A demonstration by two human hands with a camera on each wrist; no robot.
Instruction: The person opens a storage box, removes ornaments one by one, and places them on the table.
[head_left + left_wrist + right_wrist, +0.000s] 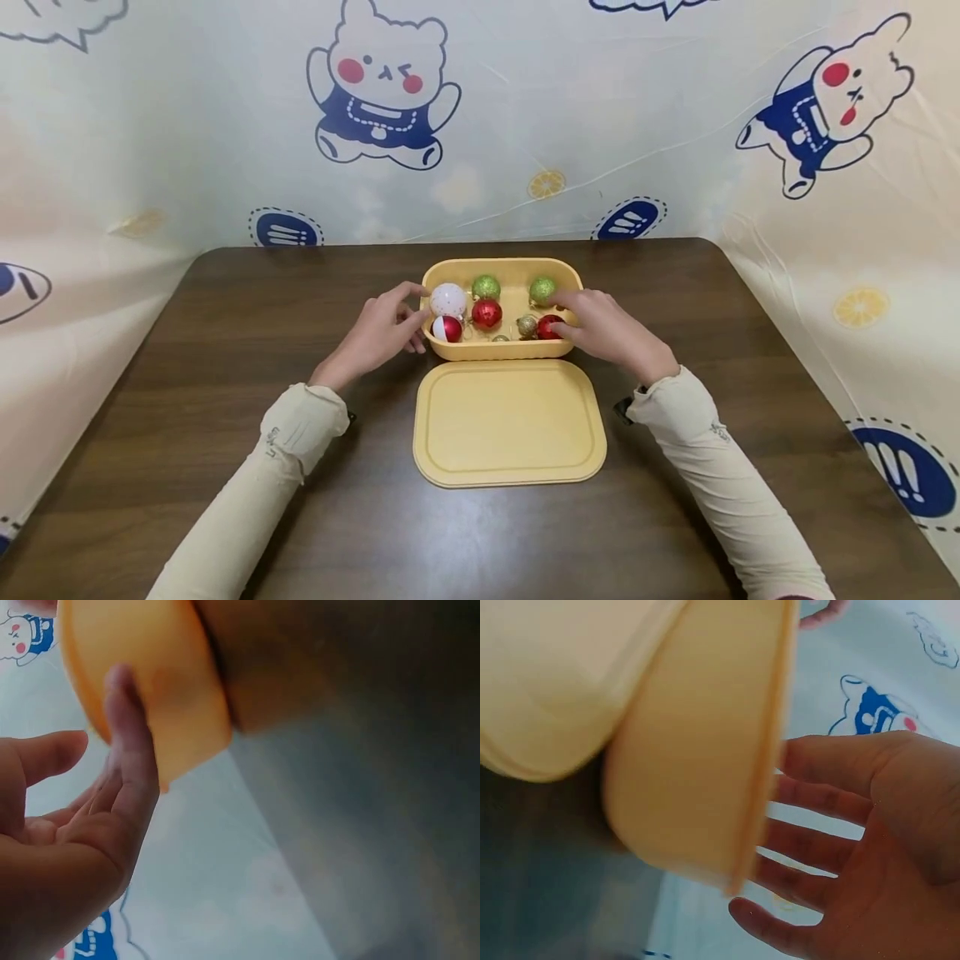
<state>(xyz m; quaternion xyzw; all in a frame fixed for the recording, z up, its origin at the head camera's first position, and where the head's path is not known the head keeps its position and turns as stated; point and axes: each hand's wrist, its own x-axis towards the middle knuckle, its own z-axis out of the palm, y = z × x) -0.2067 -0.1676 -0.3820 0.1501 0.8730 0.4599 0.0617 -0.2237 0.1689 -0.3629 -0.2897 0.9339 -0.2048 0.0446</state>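
Note:
An open yellow box (495,266) stands mid-table and holds several ornament balls: a white one (447,299), a red-and-white one (448,329), two green (486,287), a red (487,313), a small gold (527,325). My left hand (397,321) is at the box's left end, with straight fingers (131,742) against the box wall (165,682). My right hand (588,321) reaches over the right rim by another red ball (547,326). In the right wrist view its spread fingers (817,840) lie past the rim (765,750), holding nothing.
The box's flat yellow lid (508,421) lies on the dark wooden table (225,350) just in front of the box, between my forearms. A cartoon-printed sheet (525,125) walls in the back and both sides of the table.

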